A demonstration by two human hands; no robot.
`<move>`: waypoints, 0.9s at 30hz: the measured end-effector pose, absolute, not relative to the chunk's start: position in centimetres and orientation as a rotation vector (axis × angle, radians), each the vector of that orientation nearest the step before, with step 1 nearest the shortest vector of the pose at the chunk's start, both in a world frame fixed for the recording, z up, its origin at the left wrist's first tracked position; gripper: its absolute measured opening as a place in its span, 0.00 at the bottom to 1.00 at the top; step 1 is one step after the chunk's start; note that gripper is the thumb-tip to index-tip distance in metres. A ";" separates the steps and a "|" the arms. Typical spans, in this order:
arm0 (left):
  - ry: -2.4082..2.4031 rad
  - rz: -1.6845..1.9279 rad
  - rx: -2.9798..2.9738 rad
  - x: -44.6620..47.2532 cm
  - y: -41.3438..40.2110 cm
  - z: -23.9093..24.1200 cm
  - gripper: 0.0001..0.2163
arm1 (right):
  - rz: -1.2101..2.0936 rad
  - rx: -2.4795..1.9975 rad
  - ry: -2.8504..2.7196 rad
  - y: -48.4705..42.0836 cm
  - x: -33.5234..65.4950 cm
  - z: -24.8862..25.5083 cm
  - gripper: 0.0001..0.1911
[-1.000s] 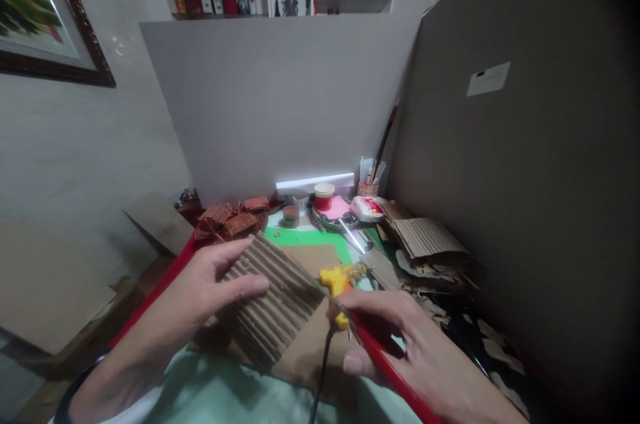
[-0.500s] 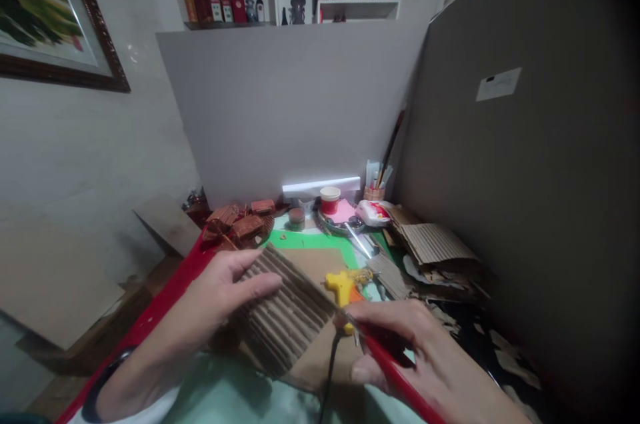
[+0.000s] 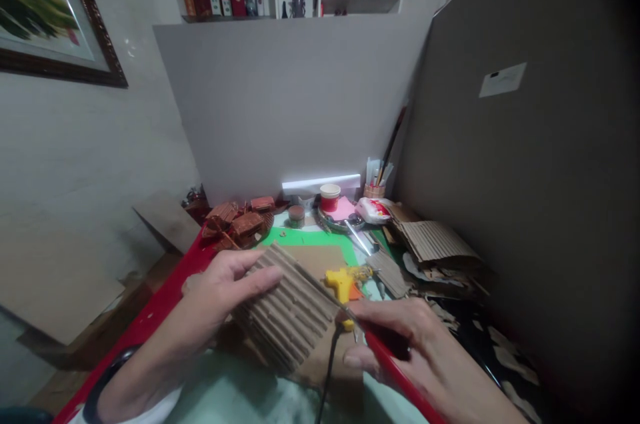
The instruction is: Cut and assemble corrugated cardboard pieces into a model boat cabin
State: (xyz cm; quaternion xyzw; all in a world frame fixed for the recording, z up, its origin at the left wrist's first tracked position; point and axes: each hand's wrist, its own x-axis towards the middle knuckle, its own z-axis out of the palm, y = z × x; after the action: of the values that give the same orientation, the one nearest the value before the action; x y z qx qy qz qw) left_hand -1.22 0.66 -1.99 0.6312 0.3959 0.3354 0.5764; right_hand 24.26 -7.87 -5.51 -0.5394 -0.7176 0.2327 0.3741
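My left hand grips a piece of corrugated cardboard, thumb on top of its bare ridges and the other fingers hidden beneath. The piece is tilted, its right corner near my right hand. That hand is closed around a red-handled tool with a narrow metal tip; I cannot tell whether it is scissors or pliers. Its tip meets the cardboard's right corner. Just behind, a yellow glue gun rests on a flat brown cardboard sheet, its dark cord running toward me.
Reddish-brown pieces are heaped at the back left. A red and white cup, a small round jar and a white packet stand at the back. Stacked cardboard lies right, beside a grey panel. Torn scraps are nearer.
The cardboard piece and the tool's tip have shifted very slightly. My right thumb has moved a little left. Both hands keep their holds; the whole view has tilted down slightly.
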 end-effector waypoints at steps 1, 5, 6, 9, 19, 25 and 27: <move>0.935 0.783 1.476 -1.2 0.6 -2.0 0.14 | 0.598 -1.368 -1.870 -7.8 24.2 -5.4 0.18; 0.955 0.753 1.531 -0.9 0.4 -2.0 0.13 | 0.540 -1.422 -1.924 -7.6 23.6 -4.9 0.22; 0.959 0.748 1.559 -0.8 0.3 -2.0 0.13 | 0.515 -1.459 -1.916 -7.5 23.5 -4.8 0.25; 0.975 0.740 1.613 -0.5 0.1 -1.9 0.13 | 0.481 -1.505 -1.929 -7.5 23.5 -5.1 0.26; 0.972 0.722 1.649 -0.3 -0.4 -1.3 0.12 | 0.483 -1.391 -1.928 -7.8 24.6 -6.5 0.16; 0.992 0.655 1.661 0.2 -0.7 -1.5 0.13 | 0.657 -1.374 -1.974 -7.6 23.1 -4.3 0.21; 0.969 0.650 1.660 0.3 -0.7 -1.5 0.12 | 0.714 -1.393 -1.976 -7.6 23.0 -4.1 0.20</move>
State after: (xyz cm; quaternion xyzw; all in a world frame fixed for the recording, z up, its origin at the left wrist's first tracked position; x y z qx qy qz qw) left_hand 0.26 -0.71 -1.47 0.6946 0.4056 0.2719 0.5283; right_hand 22.96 -7.60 -4.14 -0.5262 -0.7465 0.2696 0.3053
